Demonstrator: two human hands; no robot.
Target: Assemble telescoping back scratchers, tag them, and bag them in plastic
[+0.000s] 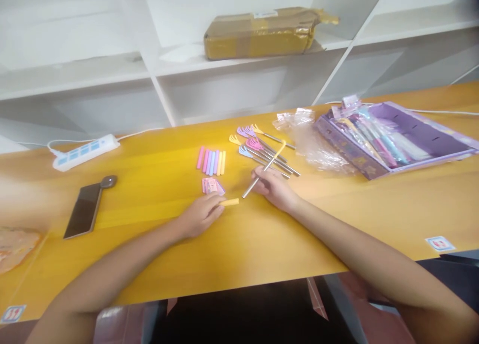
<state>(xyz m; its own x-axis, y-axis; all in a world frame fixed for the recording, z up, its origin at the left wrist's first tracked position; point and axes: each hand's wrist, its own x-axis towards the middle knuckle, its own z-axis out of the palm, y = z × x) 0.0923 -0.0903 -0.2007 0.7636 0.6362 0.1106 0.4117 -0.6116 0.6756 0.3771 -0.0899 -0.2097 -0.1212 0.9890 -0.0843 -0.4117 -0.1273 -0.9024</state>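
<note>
My left hand (pixel 204 214) is closed on a short yellow tube (pixel 229 202), which sticks out to the right. In my right hand (pixel 275 186) is a back scratcher with a silver metal rod (pixel 258 179) and a yellow claw end; its bare rod end points down toward the yellow tube, a small gap between them. Beyond my right hand lie several back scratchers (pixel 262 147) with pink, purple, blue and yellow claws. Loose pink, purple, blue and yellow tubes (pixel 211 162) lie in a row beyond my left hand, with small printed cards (pixel 212 185) just below them.
A purple box (pixel 377 169) holding wrapped back scratchers stands at the right, beside crumpled clear plastic bags (pixel 310 139). At the left are a white power strip (pixel 87 153) and a dark phone (pixel 83 210). A taped carton (pixel 258 37) sits on the shelf behind the table.
</note>
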